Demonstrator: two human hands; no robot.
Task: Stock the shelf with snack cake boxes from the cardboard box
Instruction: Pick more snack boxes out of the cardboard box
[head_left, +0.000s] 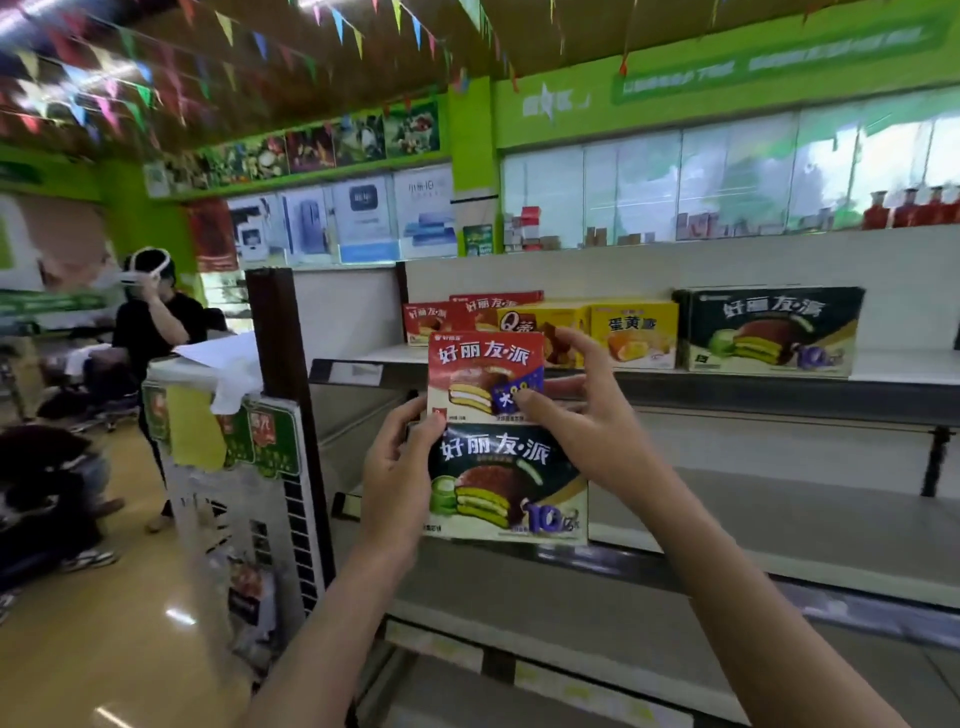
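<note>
1. Right now my left hand (397, 457) and right hand (571, 415) pinch 2 stacked boxes: red box (478, 374) above green box (498, 483).
2. Top shelf (893, 371) lies straight ahead, beyond both hands; box long axes run sideways, so I'd push forward.

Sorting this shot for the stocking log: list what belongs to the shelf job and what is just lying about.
Job:
- red snack cake box, gripped by right hand
- dark green snack cake box, held by left hand
- shelf with red boxes, yellow boxes, large green box

Lying about:
- red bottles
- white paper
- person in black
</note>
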